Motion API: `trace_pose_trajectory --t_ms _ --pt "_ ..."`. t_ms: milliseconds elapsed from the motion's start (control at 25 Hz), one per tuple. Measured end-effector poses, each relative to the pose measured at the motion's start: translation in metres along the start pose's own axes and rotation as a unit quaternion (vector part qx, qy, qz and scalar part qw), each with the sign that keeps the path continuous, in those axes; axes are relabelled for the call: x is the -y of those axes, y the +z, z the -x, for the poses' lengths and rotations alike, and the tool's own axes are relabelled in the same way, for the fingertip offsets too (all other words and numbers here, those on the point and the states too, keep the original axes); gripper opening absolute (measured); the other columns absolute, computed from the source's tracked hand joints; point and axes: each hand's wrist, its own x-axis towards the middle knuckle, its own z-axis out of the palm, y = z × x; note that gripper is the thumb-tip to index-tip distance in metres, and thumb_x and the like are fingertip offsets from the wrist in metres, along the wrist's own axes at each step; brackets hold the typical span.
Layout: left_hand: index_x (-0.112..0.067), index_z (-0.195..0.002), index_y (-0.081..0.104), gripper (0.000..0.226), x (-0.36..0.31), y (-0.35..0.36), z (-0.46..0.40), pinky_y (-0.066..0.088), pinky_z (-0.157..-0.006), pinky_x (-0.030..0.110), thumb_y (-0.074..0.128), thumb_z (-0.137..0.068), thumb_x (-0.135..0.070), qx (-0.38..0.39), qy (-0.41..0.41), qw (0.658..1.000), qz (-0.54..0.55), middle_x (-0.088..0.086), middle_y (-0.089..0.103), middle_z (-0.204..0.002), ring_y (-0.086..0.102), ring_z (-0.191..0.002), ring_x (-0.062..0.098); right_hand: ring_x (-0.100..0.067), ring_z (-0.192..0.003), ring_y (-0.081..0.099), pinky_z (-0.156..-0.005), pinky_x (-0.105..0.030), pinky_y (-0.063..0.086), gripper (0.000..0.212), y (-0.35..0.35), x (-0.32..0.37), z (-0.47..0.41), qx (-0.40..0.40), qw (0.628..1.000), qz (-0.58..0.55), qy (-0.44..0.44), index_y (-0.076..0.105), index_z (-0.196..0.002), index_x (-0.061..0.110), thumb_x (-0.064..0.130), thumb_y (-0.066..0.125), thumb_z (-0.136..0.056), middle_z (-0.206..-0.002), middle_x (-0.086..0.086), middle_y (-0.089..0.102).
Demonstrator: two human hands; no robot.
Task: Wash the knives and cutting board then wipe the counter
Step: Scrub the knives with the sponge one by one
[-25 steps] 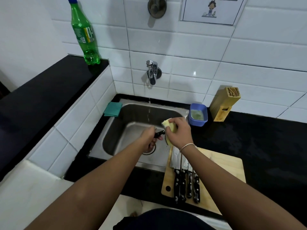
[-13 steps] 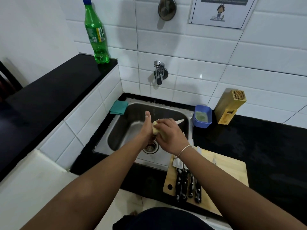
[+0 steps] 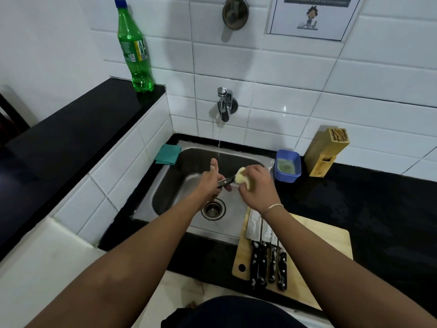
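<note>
Over the sink [image 3: 165,185], the left hand [image 3: 209,183] grips a knife [image 3: 225,181] by its black handle, fingers curled round it and the thumb sticking up. The right hand [image 3: 256,185], just at 3 o'clock from the left one, holds a yellow sponge [image 3: 242,178] with its fingers curled over it, and the sponge touches the knife right where the handle ends. The blade is hidden under the sponge and hand. A thin stream of water falls from the tap [image 3: 224,106] at 12 o'clock, landing just behind the hands. The drain [image 3: 213,210] sits below the hands at 6 o'clock. At 5 o'clock, a wooden cutting board [image 3: 326,242] lies on the black counter [image 3: 378,197], and four more knives [image 3: 267,256] lie side by side on its left part, handles toward the person, with soap suds on them. A blue tub [image 3: 288,165] stands at 2 o'clock by the sink's corner, with a wooden knife block [image 3: 326,152] just beside it. A green cloth [image 3: 168,154] lies at 10 o'clock on the sink's rim. A green bottle [image 3: 134,47] stands on the ledge at 11 o'clock.
</note>
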Motion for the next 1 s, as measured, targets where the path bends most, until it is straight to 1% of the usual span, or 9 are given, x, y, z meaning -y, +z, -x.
trace_pose_trajectory --t_ms 40,120,200,320,480,600,760,880,1000 --pt "0.011 -0.093 0.069 0.093 0.001 0.001 -0.002 0.024 -0.035 0.017 0.012 -0.103 -0.061 -0.001 0.006 1.0 -0.003 -0.008 0.037 -0.037 0.03 -0.034 0.004 -0.031 -0.102 0.055 -0.096 -0.038 0.046 0.025 0.002 0.005 -0.003 -0.009 1.0 -0.001 0.029 0.068 -0.101 0.002 0.007 0.071 -0.076 -0.105 -0.012 0.062" --pt "0.001 -0.089 0.067 0.08 -0.001 0.0 -0.003 0.025 -0.036 0.018 0.017 -0.103 -0.06 -0.003 0.017 1.0 0.02 -0.01 0.039 -0.038 0.032 -0.035 0.004 -0.027 -0.104 0.054 -0.097 -0.027 0.04 0.027 0.007 0.008 0.002 -0.002 0.998 0.022 -0.059 0.068 -0.104 0.003 0.01 0.071 -0.078 -0.108 -0.012 0.062" --pt "-0.001 -0.08 0.066 0.077 0.0 -0.003 -0.003 0.024 -0.037 0.019 0.021 -0.103 -0.06 -0.001 0.039 0.999 0.023 -0.009 0.038 -0.039 0.031 -0.038 0.006 -0.027 -0.107 0.054 -0.096 -0.028 0.04 0.027 0.001 -0.003 0.006 0.015 0.994 0.028 -0.105 0.07 -0.107 0.002 0.01 0.071 -0.081 -0.111 -0.014 0.062" --pt "0.013 -0.085 0.068 0.085 0.006 0.001 -0.005 0.024 -0.037 0.018 0.024 -0.104 -0.057 -0.009 0.071 0.997 0.005 -0.005 0.035 -0.042 0.028 -0.036 0.006 -0.032 -0.108 0.055 -0.097 -0.033 0.04 0.026 -0.007 -0.002 -0.01 -0.036 0.994 0.016 0.101 0.071 -0.109 0.003 0.011 0.067 -0.085 -0.11 -0.014 0.063" --pt "0.007 -0.082 0.07 0.082 0.006 -0.003 -0.01 0.024 -0.037 0.019 0.027 -0.103 -0.06 -0.009 0.092 0.996 0.005 -0.004 0.037 -0.044 0.028 -0.037 0.006 -0.031 -0.101 0.055 -0.091 -0.036 0.044 0.022 -0.009 -0.007 -0.008 -0.012 0.996 0.067 -0.052 0.07 -0.104 0.0 0.01 0.067 -0.084 -0.105 -0.017 0.064" --pt "-0.003 -0.072 0.071 0.077 0.01 -0.01 -0.01 0.024 -0.039 0.021 0.029 -0.102 -0.061 0.007 0.093 0.996 -0.011 -0.003 0.035 -0.048 0.028 -0.04 0.008 -0.035 -0.105 0.054 -0.093 -0.035 0.041 0.024 -0.015 -0.012 -0.011 -0.055 0.992 0.056 0.095 0.07 -0.107 0.001 0.011 0.064 -0.086 -0.105 -0.017 0.063" --pt "-0.008 -0.065 0.072 0.079 0.01 -0.013 -0.011 0.023 -0.038 0.021 0.03 -0.1 -0.065 0.005 0.07 0.997 -0.007 -0.004 0.035 -0.046 0.027 -0.038 0.008 -0.03 -0.101 0.053 -0.092 -0.038 0.047 0.02 -0.002 0.0 0.002 -0.023 0.99 0.101 -0.093 0.067 -0.104 0.002 0.01 0.063 -0.086 -0.107 -0.016 0.062" --pt "-0.008 -0.068 0.072 0.08 0.012 -0.019 -0.012 0.023 -0.039 0.022 0.029 -0.098 -0.068 0.016 0.058 0.998 -0.024 -0.005 0.035 -0.046 0.028 -0.039 0.009 -0.033 -0.103 0.054 -0.092 -0.046 0.049 0.02 -0.011 -0.013 0.0 -0.05 0.995 0.09 0.002 0.068 -0.104 0.0 0.006 0.062 -0.085 -0.107 -0.018 0.062" --pt "-0.006 -0.074 0.072 0.08 0.014 -0.019 -0.013 0.024 -0.041 0.023 0.027 -0.099 -0.068 0.026 0.041 0.999 -0.023 -0.005 0.036 -0.046 0.029 -0.039 0.009 -0.03 -0.103 0.053 -0.098 -0.038 0.044 0.02 -0.002 0.002 0.003 -0.044 0.992 0.103 -0.066 0.067 -0.103 0.002 0.008 0.063 -0.084 -0.109 -0.016 0.062"
